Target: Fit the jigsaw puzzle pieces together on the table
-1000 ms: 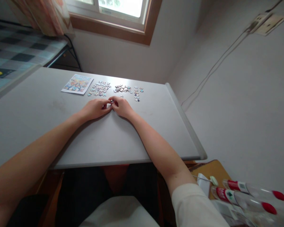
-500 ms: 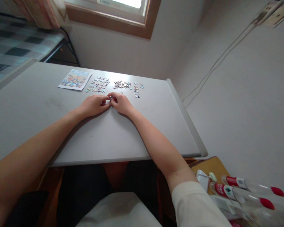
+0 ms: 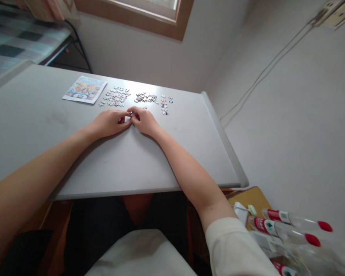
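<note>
So the grip first: both hands are nearly fingertip to fingertip, low over the tabletop (image 3: pixel 138 165). The right hand (image 3: pixel 145 121) has its index finger and thumb drawn almost together, pinching what looks like a small puzzle piece (image 3: pixel 132 114), maybe a couple joined. The left hand (image 3: pixel 110 122) is curled with a small gap between thumb and index, its tips right at the same bit. Can't tell if that one's really clamped on or just steadying, since the fingers hide most of it.

Handling-wise, I'd guess thin card: super light, stiffish when flat, a little slick on the printed face, and the knobs probably crease if you squash them. I'd take it by opposite edges, thumb and finger, and keep off the tabs.

Just past the hands there's a lone piece (image 3: pixel 145 108), then a crowded pile (image 3: pixel 146 98) behind that. Left of the pile is a spread-out batch (image 3: pixel 115 96), and on the right a narrow column of pieces (image 3: pixel 164 104). A printed picture sheet (image 3: pixel 85 90) lies flat beyond the left hand. Further out, some plastic bottles (image 3: pixel 293 232) lie down beside the tabletop.
</note>
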`<state>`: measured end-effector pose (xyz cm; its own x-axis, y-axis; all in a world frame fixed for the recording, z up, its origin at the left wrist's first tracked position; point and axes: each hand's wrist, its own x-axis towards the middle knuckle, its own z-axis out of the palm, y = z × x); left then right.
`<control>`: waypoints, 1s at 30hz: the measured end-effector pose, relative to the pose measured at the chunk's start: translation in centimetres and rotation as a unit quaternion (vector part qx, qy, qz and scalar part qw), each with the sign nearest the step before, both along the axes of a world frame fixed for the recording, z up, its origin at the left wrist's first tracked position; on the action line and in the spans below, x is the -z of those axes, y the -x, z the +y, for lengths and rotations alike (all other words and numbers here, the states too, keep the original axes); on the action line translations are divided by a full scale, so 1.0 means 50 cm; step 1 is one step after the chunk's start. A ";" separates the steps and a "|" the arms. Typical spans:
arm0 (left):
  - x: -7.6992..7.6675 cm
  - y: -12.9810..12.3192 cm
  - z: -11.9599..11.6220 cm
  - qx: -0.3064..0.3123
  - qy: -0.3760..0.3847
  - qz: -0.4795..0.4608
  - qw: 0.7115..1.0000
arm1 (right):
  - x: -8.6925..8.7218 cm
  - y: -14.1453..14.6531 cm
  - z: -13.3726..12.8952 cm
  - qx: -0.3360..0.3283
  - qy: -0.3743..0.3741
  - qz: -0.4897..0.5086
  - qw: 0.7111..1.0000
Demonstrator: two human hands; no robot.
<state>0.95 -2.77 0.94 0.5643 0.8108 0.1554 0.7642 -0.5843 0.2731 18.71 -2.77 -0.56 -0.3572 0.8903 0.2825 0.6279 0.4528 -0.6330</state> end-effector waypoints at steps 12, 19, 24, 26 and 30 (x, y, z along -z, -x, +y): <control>0.011 0.003 0.008 -0.012 0.008 -0.013 1.000 | 0.013 0.000 0.012 -0.007 -0.016 -0.009 1.000; 0.013 0.004 0.010 -0.006 0.007 -0.007 1.000 | 0.010 0.000 0.009 -0.006 -0.012 -0.020 1.000; 0.007 0.001 0.006 -0.009 0.007 -0.007 1.000 | 0.010 0.000 0.009 -0.007 -0.014 -0.021 1.000; 0.005 0.000 0.004 -0.006 0.004 -0.009 1.000 | 0.009 0.000 0.008 -0.009 -0.013 -0.019 1.000; 0.006 0.000 0.004 -0.001 -0.003 -0.014 1.000 | 0.009 0.000 0.008 -0.009 -0.014 -0.019 1.000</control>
<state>0.93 -2.57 0.63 0.5581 0.8110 0.1753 0.7577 -0.5843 0.2908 18.73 -2.35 -0.99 -0.3846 0.8754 0.2928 0.6428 0.4817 -0.5957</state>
